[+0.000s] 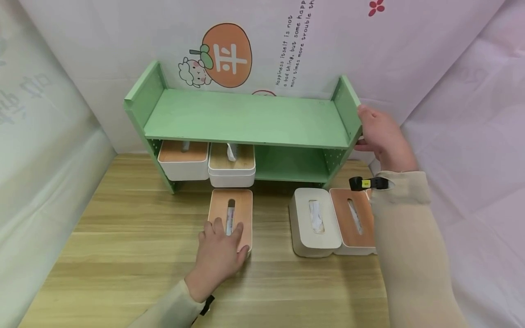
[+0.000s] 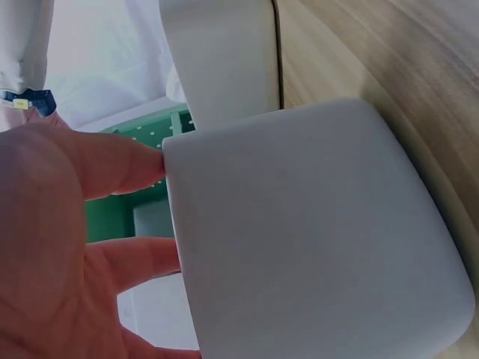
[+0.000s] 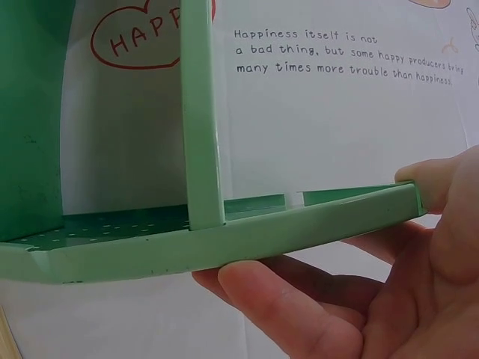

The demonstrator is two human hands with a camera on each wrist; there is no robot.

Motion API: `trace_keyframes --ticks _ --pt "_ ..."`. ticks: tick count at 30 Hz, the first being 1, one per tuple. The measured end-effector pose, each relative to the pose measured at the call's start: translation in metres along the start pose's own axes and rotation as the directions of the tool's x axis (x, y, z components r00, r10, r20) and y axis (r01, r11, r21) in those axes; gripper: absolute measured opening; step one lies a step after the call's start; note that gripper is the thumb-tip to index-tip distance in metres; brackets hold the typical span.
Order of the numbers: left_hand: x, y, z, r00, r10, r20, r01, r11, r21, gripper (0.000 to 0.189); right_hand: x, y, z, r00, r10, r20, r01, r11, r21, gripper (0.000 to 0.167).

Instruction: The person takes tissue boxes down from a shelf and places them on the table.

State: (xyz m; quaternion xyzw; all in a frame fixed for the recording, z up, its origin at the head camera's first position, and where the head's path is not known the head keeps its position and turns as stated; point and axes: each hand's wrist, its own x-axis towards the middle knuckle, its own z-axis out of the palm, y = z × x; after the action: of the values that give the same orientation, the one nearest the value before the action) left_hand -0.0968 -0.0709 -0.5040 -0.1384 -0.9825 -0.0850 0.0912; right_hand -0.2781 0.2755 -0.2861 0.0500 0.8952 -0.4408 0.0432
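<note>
A white tissue box with a wood-look lid (image 1: 243, 205) stands on the table in front of the green shelf (image 1: 246, 118). My left hand (image 1: 217, 253) rests on its near part with spread fingers over the lid. The left wrist view shows the box's pale end wall (image 2: 307, 232), with my fingertips along its upper edge. My right hand (image 1: 381, 136) grips the shelf's right side panel; in the right wrist view, thumb and fingers lie on both sides of the panel (image 3: 135, 258).
Under the shelf's top board, on the left, sit two tissue boxes, one with a reddish lid (image 1: 172, 152) and one with a lighter lid (image 1: 242, 159). Right on the table stand a cream tissue box (image 1: 305, 246) and a wood-lidded one (image 1: 344, 200), partly behind my right sleeve.
</note>
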Motion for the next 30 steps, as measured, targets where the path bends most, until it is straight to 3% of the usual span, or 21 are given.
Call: trace_keyframes --ticks 7,15,30 --pt "0.003 0.004 -0.001 0.998 0.026 0.054 -0.027 1.000 0.012 0.055 -0.001 -0.001 0.000 1.000 0.024 -0.010 -0.024 1.000 -0.003 0.081" --pt "0.008 0.012 0.004 0.996 0.071 0.055 -0.074 0.996 0.042 0.055 0.001 -0.001 0.001 1.000 0.012 -0.010 -0.012 1.000 -0.016 0.081" --pt "0.025 0.040 0.011 0.988 0.115 0.103 -0.123 0.989 0.076 0.056 0.001 0.001 0.000 1.000 0.000 -0.010 0.000 1.000 -0.009 0.082"
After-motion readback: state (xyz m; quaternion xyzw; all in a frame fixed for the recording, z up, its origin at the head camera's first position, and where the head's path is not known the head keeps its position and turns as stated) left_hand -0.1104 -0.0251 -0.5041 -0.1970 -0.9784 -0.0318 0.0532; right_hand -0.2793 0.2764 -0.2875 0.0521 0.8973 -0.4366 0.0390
